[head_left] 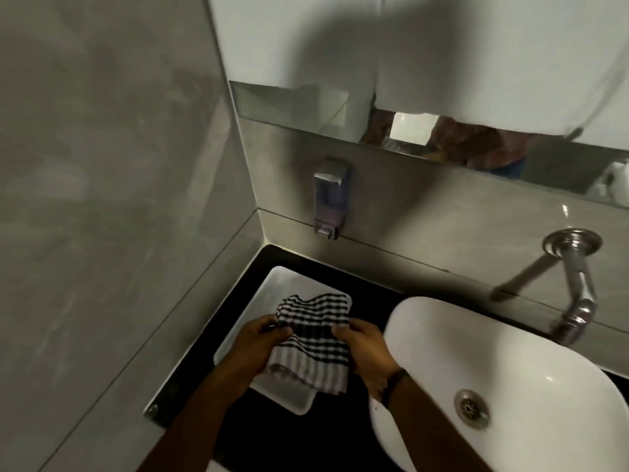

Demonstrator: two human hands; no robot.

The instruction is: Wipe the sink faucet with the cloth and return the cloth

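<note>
We held the cloth (313,338) between left hand (260,342) and right hand (366,349), each grip closed on an edge | over tray (272,287) on black bench (306,434) | sink (510,362), faucet (578,287) rightward, grey walls.

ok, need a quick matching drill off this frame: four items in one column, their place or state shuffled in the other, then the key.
Items:
1. cloth
2. tray
3. faucet
4. soap dispenser

Places/states:
A. on the wall above the counter's back corner
B. held by left hand and right hand
C. on the wall, spout over the basin
D. white, on the black counter, left of the basin

Pairs: 1-B, 2-D, 3-C, 4-A
</note>
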